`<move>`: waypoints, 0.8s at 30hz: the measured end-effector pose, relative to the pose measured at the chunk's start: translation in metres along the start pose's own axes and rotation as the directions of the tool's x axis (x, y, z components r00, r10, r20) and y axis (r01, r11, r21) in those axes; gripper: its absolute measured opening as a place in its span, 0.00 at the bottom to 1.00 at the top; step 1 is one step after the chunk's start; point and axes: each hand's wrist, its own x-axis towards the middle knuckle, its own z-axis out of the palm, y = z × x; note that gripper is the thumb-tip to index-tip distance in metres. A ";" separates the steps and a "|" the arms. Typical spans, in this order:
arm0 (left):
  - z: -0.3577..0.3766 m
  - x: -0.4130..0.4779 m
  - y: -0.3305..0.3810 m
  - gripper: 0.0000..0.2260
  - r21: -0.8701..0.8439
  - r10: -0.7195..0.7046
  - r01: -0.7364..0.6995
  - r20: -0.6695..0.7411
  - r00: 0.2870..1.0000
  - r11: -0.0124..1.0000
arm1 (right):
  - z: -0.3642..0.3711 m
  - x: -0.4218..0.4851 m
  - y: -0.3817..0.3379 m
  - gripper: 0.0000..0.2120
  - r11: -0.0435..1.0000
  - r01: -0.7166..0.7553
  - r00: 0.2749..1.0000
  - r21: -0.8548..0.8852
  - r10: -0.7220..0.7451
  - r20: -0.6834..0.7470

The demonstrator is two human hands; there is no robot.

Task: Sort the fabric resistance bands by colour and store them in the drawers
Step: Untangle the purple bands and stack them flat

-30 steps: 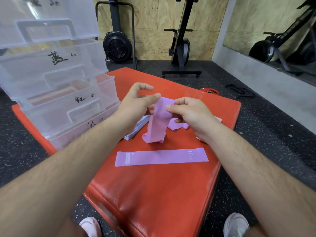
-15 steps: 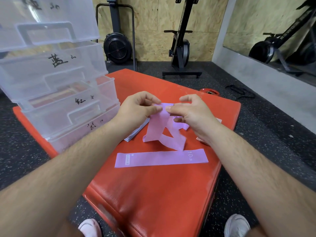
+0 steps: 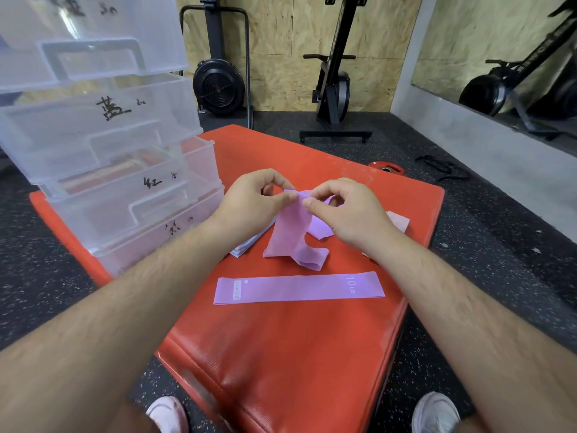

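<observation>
Though limp, purple band [image 3: 292, 232] between fingers [image 3: 288, 197]

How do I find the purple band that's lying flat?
Look at the big red mat. On it, nearer the person than the left hand and right hand, lies the flat band. The held band that they pinch is crumpled; this one lies straight and untouched, with 10 LB printed on one end.

Your 1 head camera faces forward and down, close above your left hand [image 3: 249, 207], right hand [image 3: 352, 217] and the red mat [image 3: 281, 354].
</observation>
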 end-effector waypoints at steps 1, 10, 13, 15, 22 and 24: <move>-0.001 0.000 0.001 0.03 -0.043 -0.046 0.046 -0.001 0.999 0.998 | 0.002 0.000 0.000 0.04 1.000 0.018 1.000 0.004 -0.018 -0.014; -0.006 -0.001 0.000 0.07 0.003 -0.067 0.067 0.015 0.998 0.998 | 0.004 -0.002 -0.013 0.11 0.995 0.077 0.991 -0.056 -0.070 0.114; -0.009 -0.005 -0.002 0.09 0.039 0.052 -0.055 0.089 0.995 0.998 | 0.004 0.003 -0.012 0.21 0.997 0.071 0.982 -0.039 -0.064 0.176; -0.011 -0.008 -0.004 0.07 0.013 0.088 -0.090 0.113 0.990 0.996 | 0.013 0.004 -0.013 0.20 0.997 0.066 0.952 0.035 -0.073 0.298; -0.032 -0.013 -0.013 0.09 -0.023 0.092 -0.090 0.087 0.992 0.996 | 0.028 0.018 -0.007 0.01 0.995 0.058 0.909 0.085 -0.088 0.406; -0.036 -0.014 -0.014 0.10 -0.078 0.074 -0.070 0.057 0.996 0.994 | 0.024 0.016 -0.008 0.04 0.997 0.072 0.896 0.019 -0.073 0.438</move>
